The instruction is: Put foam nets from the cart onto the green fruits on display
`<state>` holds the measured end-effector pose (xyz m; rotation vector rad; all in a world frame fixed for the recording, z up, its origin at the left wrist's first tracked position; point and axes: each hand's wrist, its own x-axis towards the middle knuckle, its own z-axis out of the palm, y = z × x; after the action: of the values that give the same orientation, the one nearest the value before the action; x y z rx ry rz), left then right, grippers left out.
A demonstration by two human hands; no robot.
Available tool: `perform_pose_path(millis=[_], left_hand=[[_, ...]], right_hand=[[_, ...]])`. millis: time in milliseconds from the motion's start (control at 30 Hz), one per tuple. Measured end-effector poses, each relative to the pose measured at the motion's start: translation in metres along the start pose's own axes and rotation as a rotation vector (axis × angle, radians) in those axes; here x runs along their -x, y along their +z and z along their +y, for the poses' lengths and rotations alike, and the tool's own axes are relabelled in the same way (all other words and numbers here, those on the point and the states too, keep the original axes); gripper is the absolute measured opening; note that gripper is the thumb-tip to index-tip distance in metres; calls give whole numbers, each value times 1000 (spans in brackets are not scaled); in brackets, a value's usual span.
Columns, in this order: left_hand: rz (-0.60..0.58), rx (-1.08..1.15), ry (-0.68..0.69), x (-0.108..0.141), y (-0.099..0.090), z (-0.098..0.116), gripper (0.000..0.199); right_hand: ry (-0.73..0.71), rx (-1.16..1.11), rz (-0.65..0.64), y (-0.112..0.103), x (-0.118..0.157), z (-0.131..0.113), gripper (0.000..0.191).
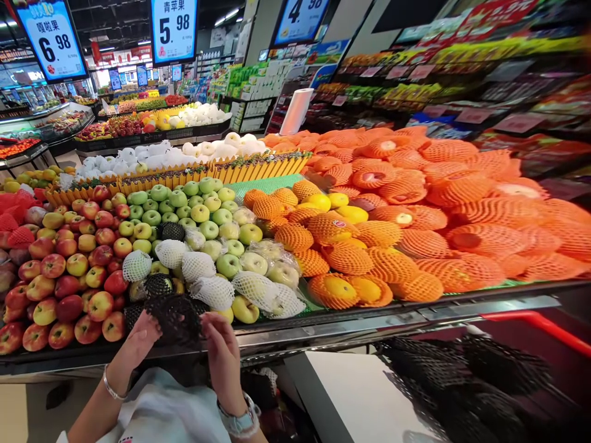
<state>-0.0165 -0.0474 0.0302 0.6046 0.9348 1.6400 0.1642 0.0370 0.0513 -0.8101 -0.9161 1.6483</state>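
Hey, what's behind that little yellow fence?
Behind the yellow fence, fruits in white wrapping show above its top. Their lower parts and whatever they rest on are hidden.

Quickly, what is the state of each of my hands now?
Left hand: fingers at one side of the black netting; grip cannot be told.
Right hand: fingers bent at its other side; grip cannot be told.

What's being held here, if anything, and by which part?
Black netting, by its opposite side edges: left hand at the left, right hand at the right. Contents can't be told.
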Motion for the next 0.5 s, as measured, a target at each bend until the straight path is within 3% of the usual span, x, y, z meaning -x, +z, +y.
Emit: perform_pose_path(millis=[100, 200, 333, 433, 500], left_hand=[[-43, -112, 9, 6, -4, 3, 53], [-162, -365, -41, 14, 3, 16, 56], [-290, -654, -38, 14, 27, 38, 54], [-396, -741, -39, 10, 40, 44, 61], [-431, -730, -48, 9, 45, 43, 69]], right_hand=[[-174, 169, 3, -11, 0, -11, 18], [-158, 311, -167, -16, 1, -18, 23], [-173, 407, -301, -14, 3, -21, 24], [-211, 491, -550, -14, 2, -21, 32], [-185, 498, -619, -17, 1, -16, 32]])
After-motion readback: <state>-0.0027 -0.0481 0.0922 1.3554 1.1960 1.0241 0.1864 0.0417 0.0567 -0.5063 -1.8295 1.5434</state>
